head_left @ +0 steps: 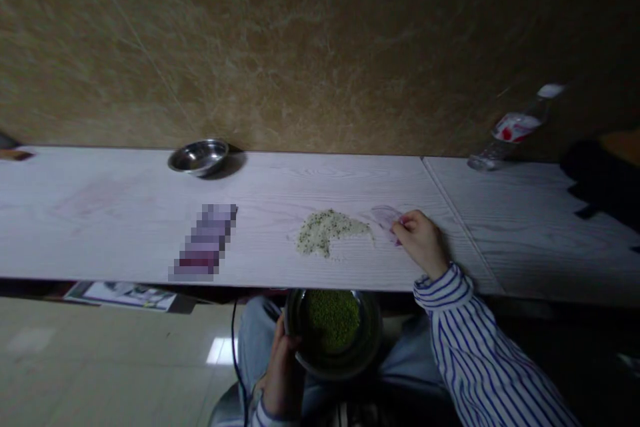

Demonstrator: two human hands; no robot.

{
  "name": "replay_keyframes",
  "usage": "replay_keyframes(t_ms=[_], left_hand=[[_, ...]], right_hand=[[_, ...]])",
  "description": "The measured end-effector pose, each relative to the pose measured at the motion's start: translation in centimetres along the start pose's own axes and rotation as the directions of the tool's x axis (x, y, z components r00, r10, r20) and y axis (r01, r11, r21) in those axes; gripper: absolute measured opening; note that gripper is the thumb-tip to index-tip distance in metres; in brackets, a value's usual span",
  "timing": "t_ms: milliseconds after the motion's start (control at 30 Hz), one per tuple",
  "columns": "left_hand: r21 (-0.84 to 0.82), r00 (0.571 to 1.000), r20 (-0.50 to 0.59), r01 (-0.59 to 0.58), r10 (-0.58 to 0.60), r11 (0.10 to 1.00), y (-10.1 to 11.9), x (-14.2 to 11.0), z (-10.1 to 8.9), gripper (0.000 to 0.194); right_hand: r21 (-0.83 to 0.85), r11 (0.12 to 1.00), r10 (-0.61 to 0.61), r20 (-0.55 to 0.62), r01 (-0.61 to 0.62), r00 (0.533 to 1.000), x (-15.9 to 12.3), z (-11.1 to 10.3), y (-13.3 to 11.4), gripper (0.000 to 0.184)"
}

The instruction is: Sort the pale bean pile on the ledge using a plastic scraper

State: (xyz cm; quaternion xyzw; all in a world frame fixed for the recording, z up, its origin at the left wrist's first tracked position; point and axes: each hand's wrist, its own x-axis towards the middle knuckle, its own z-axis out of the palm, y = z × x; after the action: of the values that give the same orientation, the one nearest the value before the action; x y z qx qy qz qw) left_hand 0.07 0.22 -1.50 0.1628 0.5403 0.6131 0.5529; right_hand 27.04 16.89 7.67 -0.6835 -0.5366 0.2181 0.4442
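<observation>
Right hand [421, 243] forward, left hand [283, 368] gripping

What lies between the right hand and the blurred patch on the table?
In the head view: a purple scrap by the hand, then a pile of green and pale grains.

Two hands show: the left hand [283, 367] below the front edge of the worktop [115, 240], and the right hand [420, 243] resting on it. There are two bowls: one steel bowl [199, 157] on the worktop, and one dark bowl [373, 347] below its front edge, in the left hand, with one heap of green beans [333, 319] inside. The worktop also carries one speckled pile of grains [330, 230], one pale purple scrap [385, 220] under the right hand, one blurred strip [204, 241], and one plastic bottle [510, 130] at its right end.
</observation>
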Motion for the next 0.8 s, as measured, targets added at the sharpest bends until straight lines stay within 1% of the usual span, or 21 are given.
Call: replay_keyframes(t_ms=[33,67,100,200,333,433,500,567,633,700,800], left_hand=[[-0.076,0.998,-0.017,0.056,-0.058,0.996,-0.1,0.1,0.0,0.050],[-0.118,0.992,-0.034,0.114,-0.119,0.986,-0.1,0.2,0.0,0.052],[-0.149,0.989,-0.024,0.140,-0.145,0.979,0.0,0.2,0.1,0.055],[-0.165,0.991,0.028,0.133,-0.131,0.977,0.4,-0.2,0.5,0.051],[-0.128,0.993,0.019,0.119,-0.117,0.985,0.7,-0.7,0.7,0.047],[-0.134,0.990,0.056,0.136,-0.129,0.982,0.8,-0.6,0.6,0.043],[-0.143,0.986,0.085,0.155,-0.144,0.978,0.7,-0.5,0.5,0.043],[-0.145,0.986,0.098,0.151,-0.137,0.978,0.6,-0.3,0.3,0.044],[-0.139,0.986,0.106,0.141,-0.127,0.980,0.4,-0.3,0.2,0.045],[-0.132,0.986,0.113,0.140,-0.126,0.981,0.3,-0.2,0.0,0.045],[-0.143,0.988,0.107,0.122,-0.108,0.982,0.1,-0.1,-0.2,0.045]], right_hand=[[-0.013,1.000,-0.001,0.012,0.001,1.000,-0.1,-0.2,0.0,0.019],[-0.029,1.000,-0.003,0.026,0.003,1.000,-0.2,-0.4,0.0,0.018],[-0.048,0.999,-0.007,0.039,0.009,0.999,-0.3,-0.7,-0.1,0.018],[-0.110,0.994,-0.020,0.082,0.029,0.996,-0.8,-1.5,-0.3,0.020],[-0.114,0.993,0.000,0.152,0.018,0.988,-1.5,-2.4,-0.7,0.024],[-0.141,0.990,0.025,0.171,-0.001,0.985,-2.1,-2.8,-0.9,0.023],[-0.206,0.978,0.042,0.182,-0.003,0.982,-2.5,-2.9,-1.1,0.033],[-0.286,0.958,0.044,0.194,0.014,0.980,-2.8,-2.8,-1.3,0.042],[-0.331,0.943,0.037,0.203,0.033,0.978,-3.2,-2.5,-1.7,0.046],[-0.328,0.944,0.042,0.213,0.031,0.976,-3.4,-1.8,-2.2,0.046],[-0.269,0.963,0.080,0.224,-0.017,0.971,-3.5,-0.3,-2.8,0.048]])
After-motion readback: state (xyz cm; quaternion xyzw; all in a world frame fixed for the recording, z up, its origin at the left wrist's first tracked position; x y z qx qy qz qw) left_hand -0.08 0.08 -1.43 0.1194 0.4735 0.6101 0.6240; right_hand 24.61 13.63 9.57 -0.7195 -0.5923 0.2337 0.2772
